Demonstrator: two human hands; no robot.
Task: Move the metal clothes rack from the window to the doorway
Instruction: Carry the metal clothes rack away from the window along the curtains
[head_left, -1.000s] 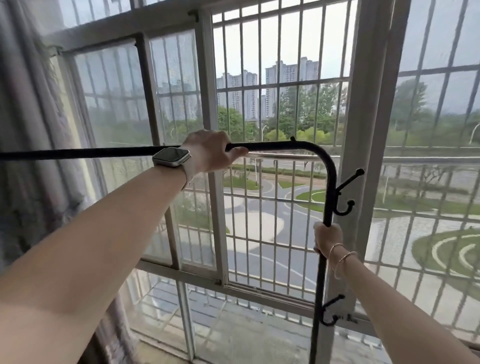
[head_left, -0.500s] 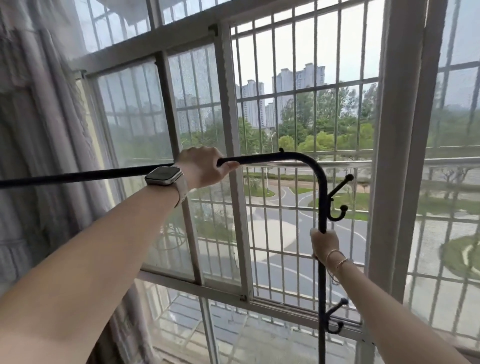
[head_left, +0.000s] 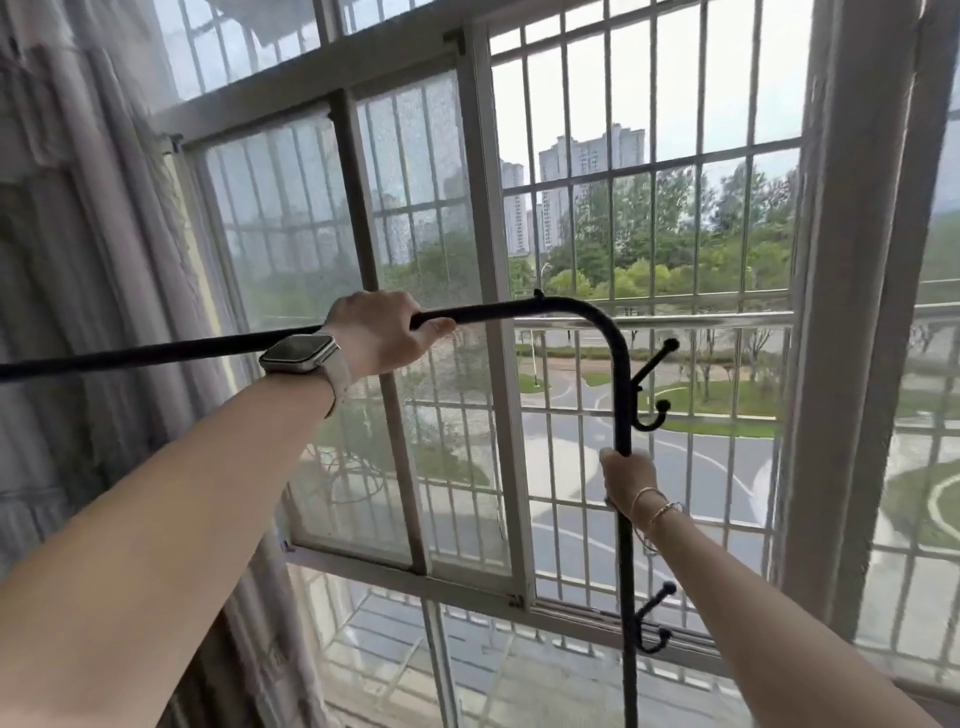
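Note:
The black metal clothes rack stands right in front of the barred window. Its top bar runs from the left edge to a rounded corner, then drops as a vertical post with two double hooks on its right side. My left hand, with a watch on the wrist, is closed over the top bar near the corner. My right hand, with thin bracelets on the wrist, grips the vertical post just below the upper hook. The rack's left end and its feet are out of view.
The window fills the view, with white bars and a wide frame post close to the right of the rack's hooks. A pale curtain hangs at the left behind the top bar. No doorway shows.
The rack's corner and both hands have drifted left against the window frame, and the wide post at the right now stands farther from the hooks. Both grips are unchanged.

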